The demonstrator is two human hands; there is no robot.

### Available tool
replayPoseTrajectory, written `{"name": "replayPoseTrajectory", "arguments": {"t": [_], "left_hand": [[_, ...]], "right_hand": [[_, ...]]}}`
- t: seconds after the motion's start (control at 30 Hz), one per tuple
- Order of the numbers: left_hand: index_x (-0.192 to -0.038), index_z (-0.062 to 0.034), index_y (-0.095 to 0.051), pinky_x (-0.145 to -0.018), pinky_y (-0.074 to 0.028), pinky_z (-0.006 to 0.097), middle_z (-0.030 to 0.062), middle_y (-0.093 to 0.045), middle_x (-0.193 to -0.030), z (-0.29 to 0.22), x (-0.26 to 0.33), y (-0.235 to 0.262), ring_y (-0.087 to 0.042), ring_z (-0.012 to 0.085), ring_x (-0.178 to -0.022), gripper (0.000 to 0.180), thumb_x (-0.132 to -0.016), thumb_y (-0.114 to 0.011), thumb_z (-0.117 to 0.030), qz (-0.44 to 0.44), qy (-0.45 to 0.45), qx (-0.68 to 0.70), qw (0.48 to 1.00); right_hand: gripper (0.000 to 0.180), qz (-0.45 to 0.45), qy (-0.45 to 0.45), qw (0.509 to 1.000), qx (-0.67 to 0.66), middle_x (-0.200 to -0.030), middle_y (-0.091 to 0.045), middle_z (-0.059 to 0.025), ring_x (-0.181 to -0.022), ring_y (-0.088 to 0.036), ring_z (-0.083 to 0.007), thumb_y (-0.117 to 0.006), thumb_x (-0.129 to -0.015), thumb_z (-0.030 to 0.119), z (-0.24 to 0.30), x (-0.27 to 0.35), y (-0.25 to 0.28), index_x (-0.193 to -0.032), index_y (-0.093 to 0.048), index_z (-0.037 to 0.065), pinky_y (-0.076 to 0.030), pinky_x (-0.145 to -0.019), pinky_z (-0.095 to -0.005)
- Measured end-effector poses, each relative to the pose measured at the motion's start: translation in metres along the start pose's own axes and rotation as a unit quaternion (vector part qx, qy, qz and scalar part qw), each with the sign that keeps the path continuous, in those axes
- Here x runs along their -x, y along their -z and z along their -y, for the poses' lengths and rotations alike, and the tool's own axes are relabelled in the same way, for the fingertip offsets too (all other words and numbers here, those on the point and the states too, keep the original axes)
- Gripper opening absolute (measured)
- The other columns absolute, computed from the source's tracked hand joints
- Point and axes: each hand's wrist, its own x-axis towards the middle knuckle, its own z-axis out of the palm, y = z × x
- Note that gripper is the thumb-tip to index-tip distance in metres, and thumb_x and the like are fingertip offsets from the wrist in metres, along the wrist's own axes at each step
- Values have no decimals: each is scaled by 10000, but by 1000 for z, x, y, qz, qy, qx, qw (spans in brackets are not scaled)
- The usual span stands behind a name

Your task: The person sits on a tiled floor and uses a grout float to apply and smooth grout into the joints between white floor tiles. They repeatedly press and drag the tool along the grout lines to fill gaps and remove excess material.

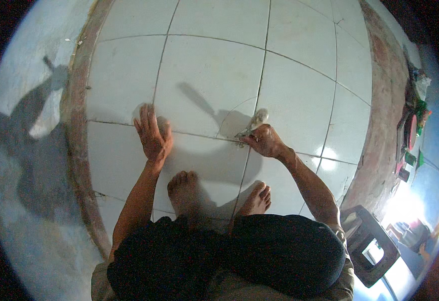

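My right hand (pixel 267 141) is closed round a pale-handled tool (pixel 259 118), low over the white tiled floor (pixel 212 65). The tool's rounded, whitish end sticks out above my fist. A greyish, ragged part shows by my fingertips, beside a grout line. I cannot make out exactly what kind of tool it is. To the left, my left hand (pixel 154 135) rests palm down on the tiles with its fingers stretched out, holding nothing. Long shadows of my arm and the tool's handle fall across the tiles between the hands.
My bare feet (pixel 184 190) stand just behind the hands. A pale wall (pixel 24 165) with a brown base strip (pixel 76 135) runs along the left. At the right lie a bare cement strip (pixel 380 145), a dark frame-like object (pixel 372 246) and several coloured items along the edge.
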Motion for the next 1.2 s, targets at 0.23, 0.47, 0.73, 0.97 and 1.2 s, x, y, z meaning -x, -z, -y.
{"name": "replayPoseTrajectory", "arguments": {"t": [0.23,0.47,0.73,0.97,1.2], "left_hand": [[-1568,-17,-303,-1252,-124,622,213,-292,-1635,-3,-3,-3,-222,366,-1547,688,-1002,-598,-274,-8,-8,7,1000],[-1567,-19,-305,-1250,-130,620,212,-285,-1637,0,0,1,-227,367,-1545,687,-1002,-602,-273,7,11,3,1000],[-1570,-24,-304,-1246,-141,625,219,-295,-1631,2,1,2,-230,380,-1541,704,-995,-613,-289,5,4,-5,1000],[-1569,-25,-304,-1247,-132,621,226,-295,-1628,5,2,-3,-235,389,-1537,704,-995,-611,-291,0,7,1,1000],[-1561,-8,-309,-1244,-133,626,239,-309,-1619,0,1,0,-241,396,-1534,689,-1002,-600,-287,2,9,3,1000]], "right_hand": [[337,-209,-69,971,-94,-687,-680,-99,-606,-628,-169,-757,-947,270,-20,-19,-18,-785,-694,-18,-536,-571,-371],[340,-202,-167,935,-238,-599,-651,-59,-544,-617,-139,-755,-956,213,-1,-29,-7,-709,-678,-8,-523,-506,-341],[342,-155,-81,983,-50,-611,-659,-94,-525,-632,-168,-725,-974,206,13,-33,-12,-723,-667,-20,-545,-505,-392],[281,12,-154,979,-135,-966,-737,-159,-863,-743,-346,-616,-1017,303,36,-31,10,-1154,-704,74,-621,-760,-461],[434,-126,5,989,-79,-561,-614,-113,-485,-607,-235,-758,-947,305,27,-24,-27,-643,-651,15,-515,-490,-398]]}}
